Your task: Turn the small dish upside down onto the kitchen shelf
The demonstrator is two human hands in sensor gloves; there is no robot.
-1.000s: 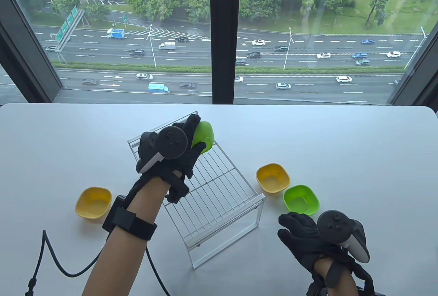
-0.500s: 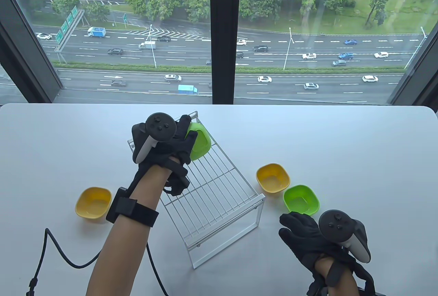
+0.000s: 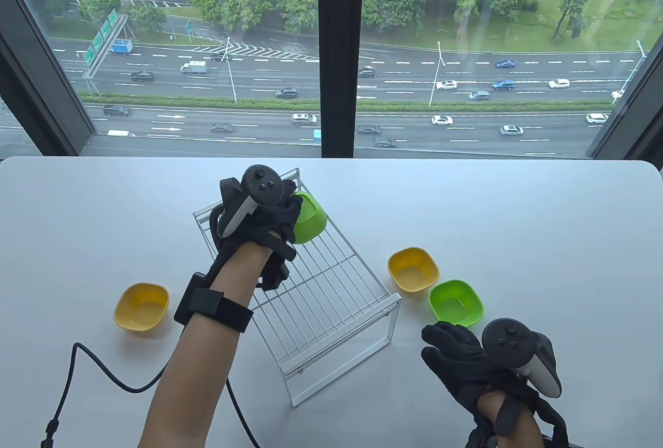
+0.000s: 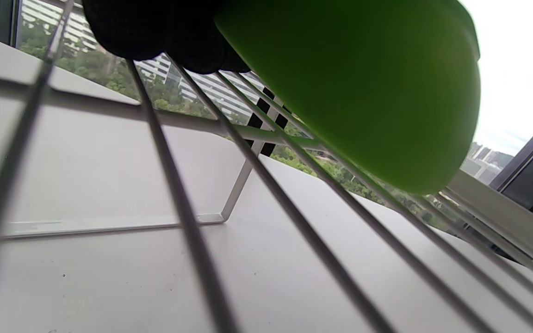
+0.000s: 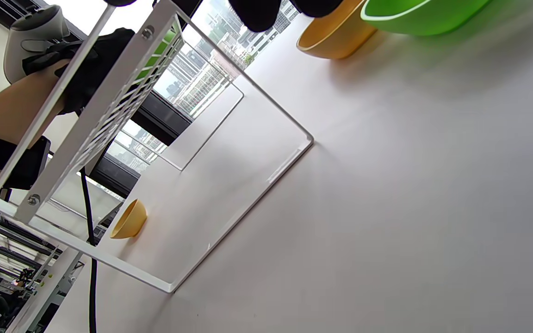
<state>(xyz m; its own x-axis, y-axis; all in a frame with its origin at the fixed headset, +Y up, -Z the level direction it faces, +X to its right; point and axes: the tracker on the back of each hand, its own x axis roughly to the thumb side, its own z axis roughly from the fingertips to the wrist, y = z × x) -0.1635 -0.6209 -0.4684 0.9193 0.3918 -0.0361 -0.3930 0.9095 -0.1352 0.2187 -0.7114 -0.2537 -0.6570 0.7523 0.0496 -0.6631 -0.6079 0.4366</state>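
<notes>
A white wire kitchen shelf point(image 3: 321, 292) stands in the middle of the table. My left hand point(image 3: 274, 220) grips a small green dish point(image 3: 310, 219) at the shelf's far end, tilted on its side with the opening facing right. In the left wrist view the green dish point(image 4: 363, 92) touches the shelf wires point(image 4: 294, 222) and my fingertips point(image 4: 155, 27) sit on its left side. My right hand point(image 3: 461, 355) rests flat on the table at the front right, holding nothing.
A yellow dish point(image 3: 413, 269) and a second green dish point(image 3: 456, 302) sit upright right of the shelf, just beyond my right hand. Another yellow dish point(image 3: 141, 307) sits on the left. A black cable point(image 3: 98, 370) trails from my left wrist.
My left hand has rolled rightward at the shelf's far end, turning the green dish from dome-up towards its side. The right hand has stayed put.
</notes>
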